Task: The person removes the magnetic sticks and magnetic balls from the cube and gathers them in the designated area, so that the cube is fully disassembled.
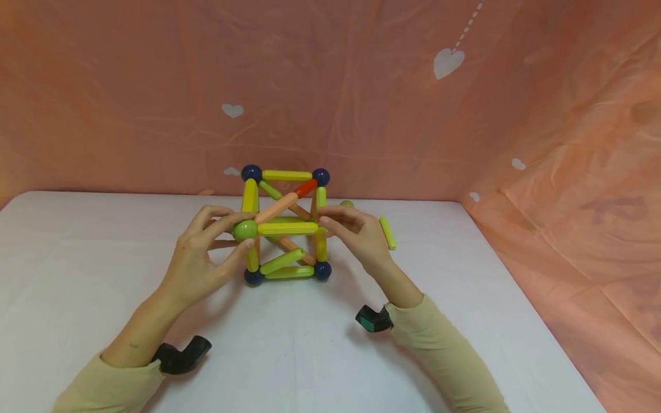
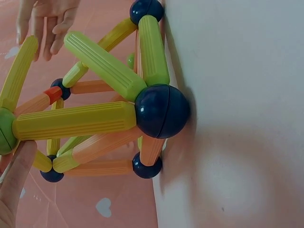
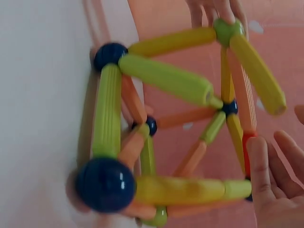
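**Two hands at a frame of rods and balls on a white table**

At the left, the left hand [image 1: 203, 258] pinches a green ball [image 1: 245, 230] between thumb and fingertips. The ball sits at the left side of a see-through frame [image 1: 281, 205], which stands upright on the table [image 1: 294, 355], left of centre. Dark blue balls mark its corners; yellow, light green, orange and red rods join them.

From the green ball, a yellow rod [image 1: 287, 229] reaches rightward, its far end free of any ball. Below it, a light green rod [image 1: 283, 261] slants up from the bottom left blue ball [image 1: 253, 275].

Next comes the right hand [image 1: 358, 232], its fingers loosely extended beside the frame's right side, with nothing in its grasp; whether it touches a rod, I cannot tell. Behind it peeks another green ball [image 1: 347, 203]. Farthest right, a loose light green stick [image 1: 387, 233] lies on the table.
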Available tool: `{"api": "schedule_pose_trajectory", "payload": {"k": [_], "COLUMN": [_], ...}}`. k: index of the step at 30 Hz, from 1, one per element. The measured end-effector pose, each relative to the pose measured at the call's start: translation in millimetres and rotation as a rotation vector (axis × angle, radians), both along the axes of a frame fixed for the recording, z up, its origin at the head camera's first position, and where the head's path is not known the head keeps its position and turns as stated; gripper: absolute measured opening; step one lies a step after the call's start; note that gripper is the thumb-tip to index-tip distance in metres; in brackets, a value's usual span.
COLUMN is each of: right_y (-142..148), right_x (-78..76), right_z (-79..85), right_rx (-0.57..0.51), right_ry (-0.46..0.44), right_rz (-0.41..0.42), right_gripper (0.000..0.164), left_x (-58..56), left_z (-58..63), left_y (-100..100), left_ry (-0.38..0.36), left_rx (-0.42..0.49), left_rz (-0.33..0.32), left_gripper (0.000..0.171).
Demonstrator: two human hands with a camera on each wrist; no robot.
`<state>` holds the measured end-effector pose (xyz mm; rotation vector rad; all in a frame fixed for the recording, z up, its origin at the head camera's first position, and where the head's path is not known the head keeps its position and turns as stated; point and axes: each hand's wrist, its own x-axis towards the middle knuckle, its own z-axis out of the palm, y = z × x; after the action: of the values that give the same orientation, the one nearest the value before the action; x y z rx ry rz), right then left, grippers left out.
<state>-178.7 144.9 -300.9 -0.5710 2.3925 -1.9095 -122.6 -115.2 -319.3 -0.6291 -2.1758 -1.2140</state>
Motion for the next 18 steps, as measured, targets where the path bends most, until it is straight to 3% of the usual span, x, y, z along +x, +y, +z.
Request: {"api": "schedule_pose_trajectory", "payload": {"k": [4, 12, 18], "right_y": [-8, -20, -21], "right_x": [4.0, 3.2, 4.3], "right_z": [1.7, 6.5, 3.8], "right_rx": [-0.009, 0.061, 0.096], "right_ry": [0.018, 0.050, 0.018], "right_rz": [0.091, 0.194, 0.227], "right_gripper": [0.027, 0.027, 0.026], "left_x": [-1.0, -2.6, -3.0], "left_z": [-0.1, -0.5, -0.9], "left_y": [1, 2, 5], "left_ry": [0.008, 0.011, 0.006], "left_rx": [-0.004, -0.003, -0.006], "left_rz": [0.001, -0.002, -0.007], "left_gripper": [0.043, 0.043, 0.043]}}
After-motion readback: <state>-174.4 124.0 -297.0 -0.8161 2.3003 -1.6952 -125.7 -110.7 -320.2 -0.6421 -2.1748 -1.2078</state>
